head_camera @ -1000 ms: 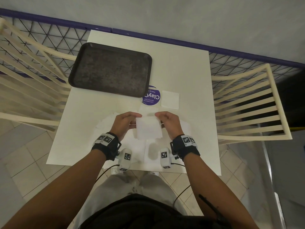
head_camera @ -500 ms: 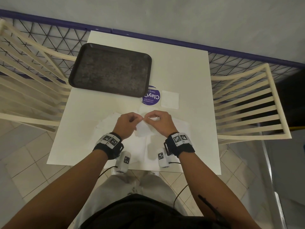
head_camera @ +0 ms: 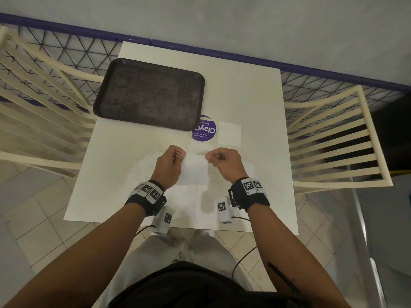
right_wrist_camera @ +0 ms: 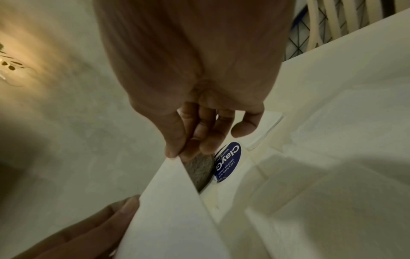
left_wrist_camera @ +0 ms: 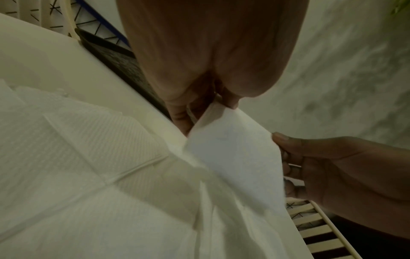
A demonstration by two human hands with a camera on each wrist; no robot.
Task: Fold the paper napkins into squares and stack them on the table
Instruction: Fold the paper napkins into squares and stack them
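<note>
A white paper napkin (head_camera: 194, 170), folded to a small rectangle, hangs just above the white table (head_camera: 249, 101). My left hand (head_camera: 171, 162) pinches its upper left corner and my right hand (head_camera: 219, 158) pinches its upper right corner. The left wrist view shows the napkin (left_wrist_camera: 235, 157) between the left fingertips (left_wrist_camera: 230, 103) and the right hand (left_wrist_camera: 310, 166). In the right wrist view the right thumb and fingers (right_wrist_camera: 177, 150) pinch the napkin's (right_wrist_camera: 173, 210) edge. One folded square napkin (head_camera: 229, 134) lies flat to the right of a purple sticker (head_camera: 204, 131). Several unfolded napkins (head_camera: 142, 165) lie spread under my hands.
A dark brown tray (head_camera: 149, 94) sits at the table's back left, partly over the purple sticker. Cream slatted chairs stand at the left (head_camera: 40, 90) and right (head_camera: 338, 138). A wire mesh fence with a purple rail (head_camera: 333, 74) runs behind the table.
The hands came together half a second ago, bringing the napkin's edges to meet, and have now moved apart again, holding the napkin's two top corners. The napkin looks narrower than before.
</note>
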